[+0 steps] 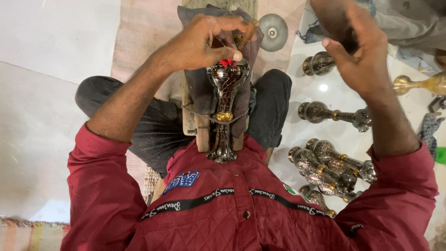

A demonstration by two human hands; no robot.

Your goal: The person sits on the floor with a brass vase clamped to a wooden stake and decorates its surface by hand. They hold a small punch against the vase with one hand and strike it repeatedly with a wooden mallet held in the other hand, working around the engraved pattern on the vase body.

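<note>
Left hand (200,44) pinches a small tool on the clamped goblet (225,107); right hand (357,51) raised, its grip indiscernible; several finished goblets (330,165) lie beside.

A dark engraved metal goblet (225,109) with a brass ring lies lengthwise on a cloth-covered wooden block (200,125) between the person's knees, its base against the red jacket (241,204). The left hand (200,42) sits at the goblet's 12 o'clock end, fingertips pinching a small red piece (227,62) at the bowl. The right hand (357,46) is raised at 2 o'clock, curled. More goblets (325,165) lie on the white floor (37,130) at 4 o'clock; a metal disc (273,31) lies at 1 o'clock.
</note>
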